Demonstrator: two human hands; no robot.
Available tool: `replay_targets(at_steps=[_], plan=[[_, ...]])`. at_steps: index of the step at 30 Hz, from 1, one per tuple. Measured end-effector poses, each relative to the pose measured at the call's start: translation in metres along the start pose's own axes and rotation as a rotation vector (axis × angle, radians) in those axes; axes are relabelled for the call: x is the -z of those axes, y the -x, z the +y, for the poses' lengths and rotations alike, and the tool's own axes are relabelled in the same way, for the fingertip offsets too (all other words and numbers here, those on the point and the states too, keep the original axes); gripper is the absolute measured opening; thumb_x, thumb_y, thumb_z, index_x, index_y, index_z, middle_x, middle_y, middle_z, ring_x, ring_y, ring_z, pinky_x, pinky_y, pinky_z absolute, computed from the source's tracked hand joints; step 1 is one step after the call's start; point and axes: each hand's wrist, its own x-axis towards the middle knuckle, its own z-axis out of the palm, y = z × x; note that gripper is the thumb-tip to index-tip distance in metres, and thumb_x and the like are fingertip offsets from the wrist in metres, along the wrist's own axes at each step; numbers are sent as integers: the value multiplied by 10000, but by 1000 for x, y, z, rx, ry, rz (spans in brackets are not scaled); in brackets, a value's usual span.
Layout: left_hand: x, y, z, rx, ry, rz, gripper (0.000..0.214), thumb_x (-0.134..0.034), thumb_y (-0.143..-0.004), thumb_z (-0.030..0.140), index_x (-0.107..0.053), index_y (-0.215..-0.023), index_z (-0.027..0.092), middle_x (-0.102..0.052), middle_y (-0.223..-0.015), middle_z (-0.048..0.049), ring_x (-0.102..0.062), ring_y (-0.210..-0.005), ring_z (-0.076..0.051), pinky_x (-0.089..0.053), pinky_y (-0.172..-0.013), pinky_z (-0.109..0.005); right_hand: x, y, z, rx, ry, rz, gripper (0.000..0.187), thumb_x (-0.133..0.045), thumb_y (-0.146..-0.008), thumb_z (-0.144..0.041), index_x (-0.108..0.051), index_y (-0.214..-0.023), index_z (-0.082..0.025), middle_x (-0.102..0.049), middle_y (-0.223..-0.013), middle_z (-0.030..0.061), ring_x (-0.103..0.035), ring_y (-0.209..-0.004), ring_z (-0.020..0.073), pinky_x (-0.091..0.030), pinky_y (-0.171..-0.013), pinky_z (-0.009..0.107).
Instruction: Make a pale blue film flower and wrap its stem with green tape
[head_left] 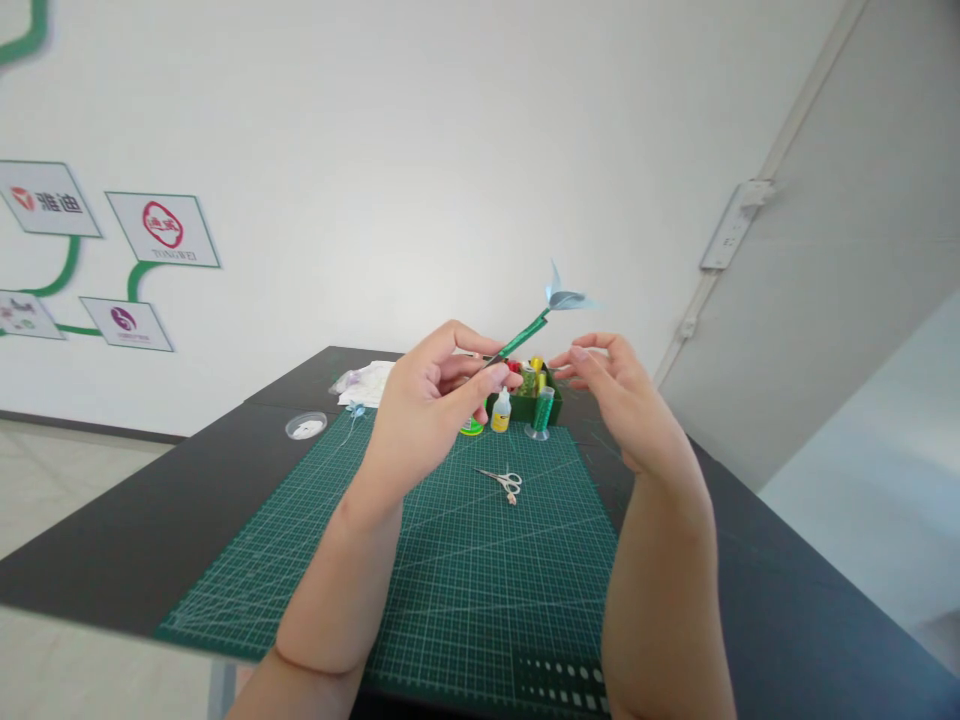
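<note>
My left hand (442, 390) is closed around the lower part of a slim stem wrapped in shiny green thread (525, 336). A pale blue artificial flower with pointed petals (566, 299) tops this stem, tilted up to the right. Apart from the stem, my right hand (619, 390) hovers at the right with its thumb and fingers drawn together. Whatever lies between those fingertips, if anything, is too fine to see. Beyond the hands, a spool of green thread (543, 410) stands upright near a small glue bottle with a yellow label (501, 412).
A green cutting mat (480, 570) covers much of the black table (187, 510). Small white-handled scissors (507, 482) lie on it. Behind are a green box of thread spools (556, 400), a clear round dish (306, 426), another blue flower piece (358, 410) and white cloth or paper (367, 382).
</note>
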Motion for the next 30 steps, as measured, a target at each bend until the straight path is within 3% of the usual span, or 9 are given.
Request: replay_targets(at_steps=[2,4,6,8,10,12,16,21,30], plan=[[-2,-1,-1,29,26,-12,62,-668,-911,189,-618,-931,221,-780,-784,-1,-560,-473,-49,-407,-405,-149,-3,-2,3,62,106,180,325,-645,-892,-488,-514,-1046,-233,-684,-1056,83,-651,-1023,239,-504,-934,442],[-3,-1,-1,45,43,-29,61,-663,-916,203,-610,-937,222,-782,-795,-3,-547,-473,-48,-412,-418,-156,-8,2,-2,146,113,244,282,-650,-896,-444,-530,-1039,-233,-664,-1095,87,-641,-1067,239,-506,-955,438],[-4,1,-2,49,54,-51,63,-663,-918,216,-606,-943,220,-782,-807,-4,-533,-473,-47,-426,-442,-164,-14,11,-12,197,-6,126,238,-619,-927,-424,-562,-1064,-238,-673,-1122,79,-654,-1066,218,-530,-945,401],[-5,2,-3,48,55,-70,62,-665,-918,219,-609,-944,218,-770,-775,7,-514,-467,-44,-427,-456,-167,-20,23,-25,185,-148,-100,259,-589,-955,-422,-599,-1138,-239,-676,-1159,76,-678,-1012,196,-567,-881,357],[-6,3,-3,46,39,-71,56,-668,-914,213,-614,-928,216,-740,-716,26,-509,-467,-45,-406,-454,-166,-25,33,-36,156,-199,-281,329,-561,-974,-425,-595,-1245,-243,-682,-1144,73,-685,-871,166,-584,-701,295],[-8,3,-2,39,16,-64,46,-671,-914,216,-626,-924,216,-716,-683,36,-531,-483,-51,-384,-451,-165,-29,39,-43,132,-119,-337,341,-555,-983,-407,-603,-1273,-234,-685,-947,32,-616,-641,116,-477,-491,226],[-12,4,-2,20,-58,-35,58,-677,-923,258,-653,-948,211,-731,-710,22,-593,-545,-68,-390,-474,-171,-38,39,-43,151,-19,-133,185,-581,-963,-329,-699,-991,-189,-527,-609,-48,-369,-476,74,-282,-438,229],[-13,4,-4,6,-162,21,62,-667,-923,242,-648,-969,206,-774,-815,3,-632,-596,-79,-430,-505,-173,-47,31,-33,103,-238,-23,96,-702,-865,-290,-689,-822,-205,-290,-481,-100,-300,-468,89,-249,-469,253],[-12,3,-4,43,-284,-22,169,-640,-952,272,-568,-1103,246,-788,-846,33,-699,-625,-97,-521,-571,-177,-45,25,-27,74,-344,21,107,-779,-783,-284,-730,-774,-190,-322,-468,-101,-237,-455,67,-182,-442,238]])
